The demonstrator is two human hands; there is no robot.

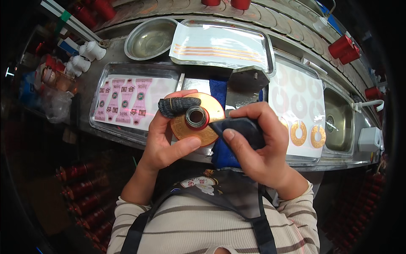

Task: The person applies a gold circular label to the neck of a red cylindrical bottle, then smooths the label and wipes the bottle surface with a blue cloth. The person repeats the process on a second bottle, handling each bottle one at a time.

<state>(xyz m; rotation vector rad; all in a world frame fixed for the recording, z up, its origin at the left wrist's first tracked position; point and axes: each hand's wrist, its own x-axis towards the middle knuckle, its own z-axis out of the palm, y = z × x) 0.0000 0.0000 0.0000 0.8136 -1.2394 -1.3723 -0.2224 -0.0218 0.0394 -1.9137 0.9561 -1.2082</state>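
Observation:
My left hand [165,146] grips a bottle [196,117] seen from above, its open mouth facing up. Around the neck lies a gold ring-shaped label [182,132], and a thin red band shows at the neck's base. A dark knitted finger sleeve [177,106] covers one finger of this hand and rests across the gold ring. My right hand [262,142] is closed on a dark flat scraper [241,130], whose pointed corner touches the ring's right side by the neck. The bottle's body is hidden underneath.
A tray [111,70] of pink-and-white labels lies left, and a sheet with gold rings [298,134] right. Behind stand a metal bowl [148,40] and a tray with orange strips [218,54]. A blue cloth [224,154], metal bracket [249,82], sink [338,122] and conveyor [270,19] surround the hands.

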